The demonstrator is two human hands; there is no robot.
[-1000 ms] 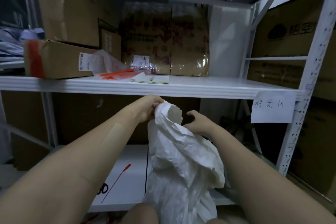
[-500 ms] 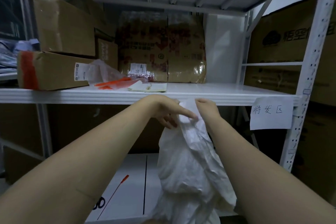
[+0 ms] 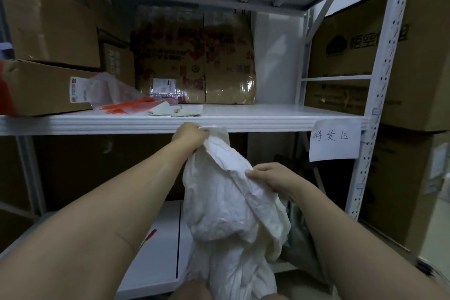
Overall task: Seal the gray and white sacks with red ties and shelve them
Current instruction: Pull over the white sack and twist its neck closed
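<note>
A crumpled white sack (image 3: 226, 217) hangs in front of me, below the middle shelf (image 3: 255, 120). My left hand (image 3: 188, 136) pinches the sack's top edge just under the shelf lip. My right hand (image 3: 270, 176) grips a fold on the sack's right side, lower down. A clear bag of red ties (image 3: 126, 105) lies on the middle shelf at the left. One single red tie (image 3: 149, 236) rests on the lower shelf (image 3: 158, 263), partly hidden by my left forearm. No gray sack shows.
Cardboard boxes (image 3: 48, 61) crowd the left of the middle shelf, and a wrapped carton (image 3: 194, 61) stands at its back. A folded cloth (image 3: 177, 111) lies beside the ties. A paper label (image 3: 334, 140) hangs off the shelf edge. More boxes (image 3: 389, 61) stack beyond the right upright.
My right hand has dropped from the sack's top to a fold on its right side. My left hand has closed on the top edge and holds it up by the shelf lip.
</note>
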